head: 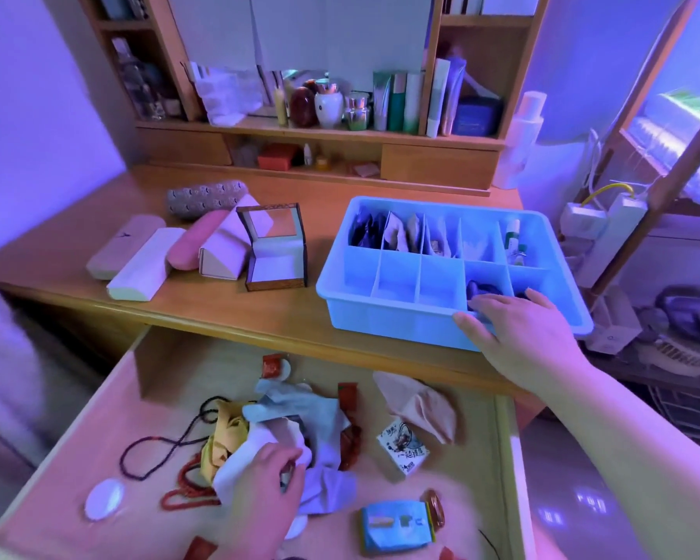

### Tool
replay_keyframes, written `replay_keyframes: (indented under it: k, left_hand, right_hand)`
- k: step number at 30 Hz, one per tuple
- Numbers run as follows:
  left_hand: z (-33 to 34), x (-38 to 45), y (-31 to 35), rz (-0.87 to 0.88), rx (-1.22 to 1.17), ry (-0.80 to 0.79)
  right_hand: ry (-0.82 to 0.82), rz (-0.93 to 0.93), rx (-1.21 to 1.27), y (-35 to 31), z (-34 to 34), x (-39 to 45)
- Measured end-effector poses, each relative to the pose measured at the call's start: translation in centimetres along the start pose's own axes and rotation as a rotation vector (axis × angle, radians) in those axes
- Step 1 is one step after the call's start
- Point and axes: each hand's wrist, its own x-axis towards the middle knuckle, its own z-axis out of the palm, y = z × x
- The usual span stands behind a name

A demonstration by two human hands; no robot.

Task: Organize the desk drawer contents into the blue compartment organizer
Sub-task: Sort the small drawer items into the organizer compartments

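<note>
The blue compartment organizer [342,291] sits on the desk at the right. Its back row holds dark items, cloths and small bottles [513,240]. My right hand [518,329] rests over its front right compartments, fingers spread above a dark item [481,288]; whether it grips anything I cannot tell. Below, the open drawer [146,359] holds a heap of cloths [296,414]. My left hand [267,474] is closed on a white cloth [239,464] in that heap. Bead necklaces [154,446] lie to its left.
Several glasses cases [142,256] and an open box [275,252] lie on the desk at left. The drawer also holds a peach cloth [417,406], a small printed box [405,446], a blue packet [397,525] and a white round pad [104,499]. Shelves with bottles stand behind.
</note>
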Motion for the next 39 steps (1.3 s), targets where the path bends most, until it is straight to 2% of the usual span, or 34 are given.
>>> replay_keyframes:
  k: [2, 4, 6, 7, 8, 9, 11, 13, 16, 17, 19, 22, 24, 26, 28, 29, 30, 32, 34, 36, 39]
  left_hand:
    - [-0.1, -0.1, 0.3, -0.014, -0.03, 0.016]
    - [-0.3, -0.6, 0.6, -0.009, 0.018, -0.016]
    - [0.2, -0.7, 0.2, 0.071, 0.242, -0.15]
    - [0.4, -0.5, 0.3, 0.096, 0.391, -0.241]
    - [0.3, -0.4, 0.7, 0.072, 0.472, -0.303]
    - [0.4, 0.1, 0.9, 0.05, 0.481, -0.303]
    - [-0.4, 0.8, 1.5, 0.008, 0.357, -0.226]
    - [-2.0, 1.5, 2.1, 0.04, 0.264, -0.128]
    - [-5.1, 2.2, 2.7, 0.031, 0.083, 0.031]
    - [-6.3, 2.5, 2.6, 0.04, 0.034, 0.074]
    - [-9.0, 2.6, 2.3, 0.079, -0.033, 0.142]
    - [-12.7, 2.8, 1.2, 0.129, -0.061, 0.2]
    - [-14.0, 3.3, -0.2, 0.097, -0.127, 0.174]
    - [-14.6, 3.6, -1.7, 0.043, -0.176, 0.13]
    - [-14.5, 3.6, -3.1, -0.004, -0.194, 0.113]
    - [-14.4, 3.4, -3.8, -0.03, -0.188, 0.123]
    - [-14.3, 3.3, -4.4, -0.055, -0.181, 0.143]
    - [-14.2, 2.9, -5.3, -0.102, -0.198, 0.189]
    - [-14.0, 2.5, -5.8, -0.147, -0.248, 0.223]
    - [-13.8, 2.3, -6.5, -0.215, -0.288, 0.22]
    - [-13.4, 2.1, -6.9, -0.271, -0.204, 0.102]
  right_hand:
    - [-0.009, 0.004, 0.037, 0.2, -0.5, 0.5]
    - [0.148, -0.044, 0.173, 0.1, -0.5, 0.0]
    - [0.403, -0.17, 0.268, -0.7, 0.1, -1.7]
    - [0.47, -0.236, 0.286, -1.2, 0.8, -2.9]
    - [0.467, -0.288, 0.307, -1.9, 1.6, -4.3]
    - [0.428, -0.333, 0.337, -2.7, 2.5, -5.7]
    - [0.286, -0.379, 0.407, -4.3, 4.7, -8.4]
    - [0.106, -0.375, 0.46, -5.6, 7.1, -10.6]
    - [-0.236, -0.188, 0.549, -7.5, 9.5, -11.2]
    - [-0.291, -0.124, 0.573, -8.1, 10.2, -10.7]
    - [-0.282, 0.005, 0.604, -9.0, 11.2, -9.1]
    - [-0.159, 0.124, 0.381, -9.2, 12.8, -6.3]
    - [-0.244, 0.247, 0.282, -8.7, 13.7, -4.8]
    - [-0.387, 0.409, 0.36, -7.8, 14.6, -3.8]
    - [-0.476, 0.49, 0.439, -7.2, 14.9, -3.6]
    - [-0.459, 0.466, 0.429, -7.1, 15.0, -3.7]
    - [-0.364, 0.371, 0.389, -7.1, 15.0, -4.1]
    - [-0.1, 0.021, 0.323, -8.4, 14.2, -5.3]
    - [0.016, -0.279, 0.404, -10.9, 13.0, -5.9]
    - [-0.112, -0.336, 0.455, -13.6, 12.5, -5.4]
    - [-0.374, -0.247, 0.444, -16.3, 13.5, -3.3]
